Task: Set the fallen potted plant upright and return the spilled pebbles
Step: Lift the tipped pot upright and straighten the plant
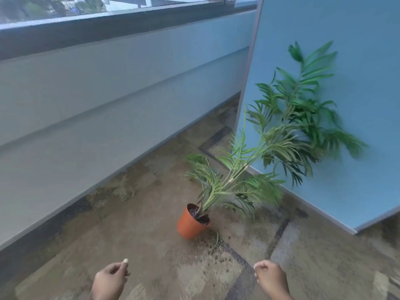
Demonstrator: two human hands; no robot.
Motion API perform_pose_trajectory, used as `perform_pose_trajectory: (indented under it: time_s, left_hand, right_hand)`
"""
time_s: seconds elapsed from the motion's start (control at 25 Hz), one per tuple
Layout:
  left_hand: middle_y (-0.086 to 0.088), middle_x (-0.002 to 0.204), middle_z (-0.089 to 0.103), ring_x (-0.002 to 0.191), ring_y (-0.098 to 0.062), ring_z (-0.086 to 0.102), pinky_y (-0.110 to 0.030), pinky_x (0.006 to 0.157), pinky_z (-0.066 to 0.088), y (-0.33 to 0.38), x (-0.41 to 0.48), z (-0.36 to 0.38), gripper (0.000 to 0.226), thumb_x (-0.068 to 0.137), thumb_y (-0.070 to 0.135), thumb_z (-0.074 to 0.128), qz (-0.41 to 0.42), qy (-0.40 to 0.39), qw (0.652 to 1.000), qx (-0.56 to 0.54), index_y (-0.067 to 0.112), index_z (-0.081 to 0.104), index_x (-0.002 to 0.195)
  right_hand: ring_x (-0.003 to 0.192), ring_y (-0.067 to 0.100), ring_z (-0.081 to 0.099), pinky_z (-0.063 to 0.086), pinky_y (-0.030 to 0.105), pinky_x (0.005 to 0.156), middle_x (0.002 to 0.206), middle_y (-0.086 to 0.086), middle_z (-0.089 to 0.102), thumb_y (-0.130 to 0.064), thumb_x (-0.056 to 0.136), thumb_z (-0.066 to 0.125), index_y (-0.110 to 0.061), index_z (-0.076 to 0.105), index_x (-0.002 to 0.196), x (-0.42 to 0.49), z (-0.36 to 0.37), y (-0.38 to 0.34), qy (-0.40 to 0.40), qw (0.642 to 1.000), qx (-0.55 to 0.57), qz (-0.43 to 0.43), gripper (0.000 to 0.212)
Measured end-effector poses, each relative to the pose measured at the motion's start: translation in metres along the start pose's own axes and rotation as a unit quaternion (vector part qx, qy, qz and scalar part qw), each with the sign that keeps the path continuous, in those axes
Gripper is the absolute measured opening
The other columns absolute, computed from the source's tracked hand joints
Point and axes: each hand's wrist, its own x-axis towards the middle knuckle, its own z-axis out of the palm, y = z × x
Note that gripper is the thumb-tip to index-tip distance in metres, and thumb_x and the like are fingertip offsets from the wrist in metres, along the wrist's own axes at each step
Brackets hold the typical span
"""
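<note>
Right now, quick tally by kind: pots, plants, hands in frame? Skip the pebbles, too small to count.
Orange pot: 1, tilted on the carpet
Green plant: 1, leaning toward the blue panel
Hands: 2, left hand and right hand, both loosely curled and not touching the pot
Total: 4

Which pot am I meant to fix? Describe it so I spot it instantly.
Find the blue partition wall on the right. At its foot, on the carpet, a small orange pot tilts, its green fronds leaning against the wall. It is the only pot, with dark pebbles scattered beside it.
</note>
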Motion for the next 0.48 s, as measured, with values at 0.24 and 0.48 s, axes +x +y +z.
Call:
perform_pose_trajectory:
  time_s: [0.24,0.48]
  left_hand:
    - [-0.008,0.067,0.074,0.063,-0.022,0.064,-0.035,0.069,0.050,0.039,0.127,0.127,0.020,0.086,0.026,0.074,0.017,-0.054,0.991,-0.118,0.012,0.074,0.072]
    - [-0.010,0.071,0.072,0.063,-0.020,0.061,-0.034,0.068,0.049,0.014,0.217,0.244,0.018,0.089,0.023,0.071,0.056,-0.072,0.985,-0.149,0.011,0.072,0.075]
  right_hand:
    - [0.072,0.018,0.069,0.052,0.028,0.068,0.069,-0.003,0.075,-0.021,0.086,0.062,-0.024,0.074,0.071,0.149,0.101,-0.043,-0.019,0.998,0.061,0.016,0.019]
    - [0.064,0.019,0.069,0.051,0.028,0.058,0.065,0.000,0.073,-0.013,0.087,0.062,-0.022,0.070,0.068,0.287,0.200,-0.051,-0.021,0.993,0.099,-0.055,0.022]
